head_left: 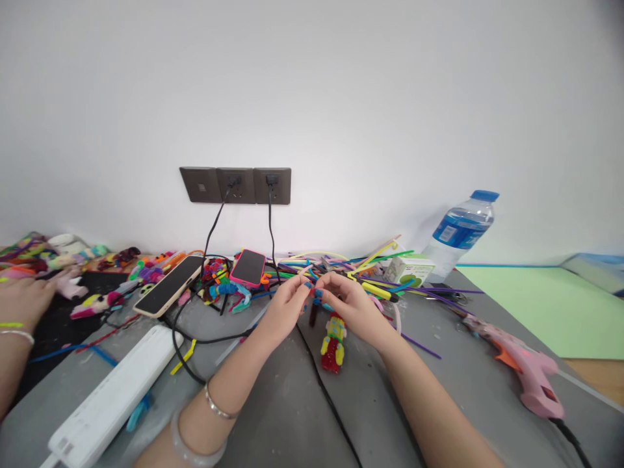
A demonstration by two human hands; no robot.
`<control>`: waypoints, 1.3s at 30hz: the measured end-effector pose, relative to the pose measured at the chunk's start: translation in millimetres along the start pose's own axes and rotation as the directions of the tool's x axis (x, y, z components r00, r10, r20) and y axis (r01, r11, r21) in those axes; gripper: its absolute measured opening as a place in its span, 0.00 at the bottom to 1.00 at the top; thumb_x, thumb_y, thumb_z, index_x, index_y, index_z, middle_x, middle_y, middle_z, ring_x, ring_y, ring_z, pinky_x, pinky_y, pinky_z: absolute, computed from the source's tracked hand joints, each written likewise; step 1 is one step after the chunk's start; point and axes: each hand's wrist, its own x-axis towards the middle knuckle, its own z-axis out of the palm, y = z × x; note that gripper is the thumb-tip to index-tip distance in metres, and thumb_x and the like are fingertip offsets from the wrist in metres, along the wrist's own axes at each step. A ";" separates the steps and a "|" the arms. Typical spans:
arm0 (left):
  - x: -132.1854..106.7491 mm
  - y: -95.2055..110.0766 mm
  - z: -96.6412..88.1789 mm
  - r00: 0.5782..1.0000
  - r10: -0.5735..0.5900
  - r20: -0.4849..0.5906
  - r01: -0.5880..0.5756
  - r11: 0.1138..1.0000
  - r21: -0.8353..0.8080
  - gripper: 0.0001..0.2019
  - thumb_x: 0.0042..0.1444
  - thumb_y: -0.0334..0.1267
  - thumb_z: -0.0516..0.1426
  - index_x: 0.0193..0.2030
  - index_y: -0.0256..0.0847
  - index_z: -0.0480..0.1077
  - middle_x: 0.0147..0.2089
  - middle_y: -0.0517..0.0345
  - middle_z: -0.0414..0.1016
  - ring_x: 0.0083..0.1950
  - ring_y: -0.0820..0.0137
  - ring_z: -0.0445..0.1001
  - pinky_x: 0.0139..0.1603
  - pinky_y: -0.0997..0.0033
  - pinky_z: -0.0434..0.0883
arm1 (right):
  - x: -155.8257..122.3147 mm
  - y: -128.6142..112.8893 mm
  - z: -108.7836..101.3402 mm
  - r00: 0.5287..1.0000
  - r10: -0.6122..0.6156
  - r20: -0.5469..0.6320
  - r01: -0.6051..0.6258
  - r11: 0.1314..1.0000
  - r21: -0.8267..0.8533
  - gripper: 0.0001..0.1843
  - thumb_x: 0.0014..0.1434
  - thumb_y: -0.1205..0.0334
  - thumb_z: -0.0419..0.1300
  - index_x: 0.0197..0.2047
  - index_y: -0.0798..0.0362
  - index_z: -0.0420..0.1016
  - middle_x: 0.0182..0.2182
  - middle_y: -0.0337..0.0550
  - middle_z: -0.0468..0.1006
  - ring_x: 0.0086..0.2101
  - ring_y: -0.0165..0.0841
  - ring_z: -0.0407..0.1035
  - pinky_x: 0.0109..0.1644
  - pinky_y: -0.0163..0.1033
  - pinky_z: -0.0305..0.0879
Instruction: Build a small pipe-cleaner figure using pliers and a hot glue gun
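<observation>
My left hand (286,304) and my right hand (351,305) meet above the middle of the grey table, fingertips pinched close together. A speck of red shows between the blue-painted nails, too small to name. Just below my right hand lies a small fuzzy figure (333,344) in red, yellow and green, apparently made of pipe cleaners. Behind the fingers spreads a heap of loose coloured pipe cleaners (336,261). Yellow-handled pliers or cutters (377,290) lie beside my right hand.
A pink glue gun (529,377) lies at right, near a tilted water bottle (461,234) and small box (408,270). At left are a white power strip (117,396), phones (170,286), cables, several fuzzy figures and another person's hand (24,302).
</observation>
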 end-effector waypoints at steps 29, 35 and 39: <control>0.5 2.4 -3.8 0.966 0.235 -0.104 -0.230 0.971 0.059 0.13 0.61 0.49 0.56 0.41 0.41 0.70 0.33 0.60 0.69 0.30 0.72 0.66 0.30 0.74 0.65 | -3.6 -12.2 -14.4 0.974 0.129 0.189 -0.165 0.968 0.189 0.21 0.58 0.41 0.62 0.33 0.51 0.67 0.28 0.37 0.70 0.31 0.31 0.66 0.39 0.37 0.64; 1.5 5.7 -5.1 0.976 0.198 -0.096 -0.195 0.980 0.038 0.07 0.54 0.40 0.60 0.38 0.40 0.71 0.35 0.57 0.72 0.33 0.72 0.69 0.28 0.77 0.66 | -2.1 -9.8 -18.8 0.973 0.178 0.149 -0.203 0.964 0.170 0.18 0.58 0.45 0.61 0.34 0.51 0.66 0.27 0.36 0.71 0.29 0.30 0.66 0.38 0.36 0.63; 3.3 2.1 -5.8 0.971 0.229 -0.073 -0.221 0.970 0.102 0.06 0.53 0.36 0.58 0.38 0.39 0.73 0.37 0.55 0.75 0.35 0.71 0.70 0.30 0.76 0.67 | -1.4 -9.7 -24.5 0.983 0.169 0.076 -0.180 0.969 0.171 0.17 0.58 0.46 0.60 0.34 0.51 0.64 0.25 0.34 0.71 0.28 0.30 0.65 0.38 0.36 0.62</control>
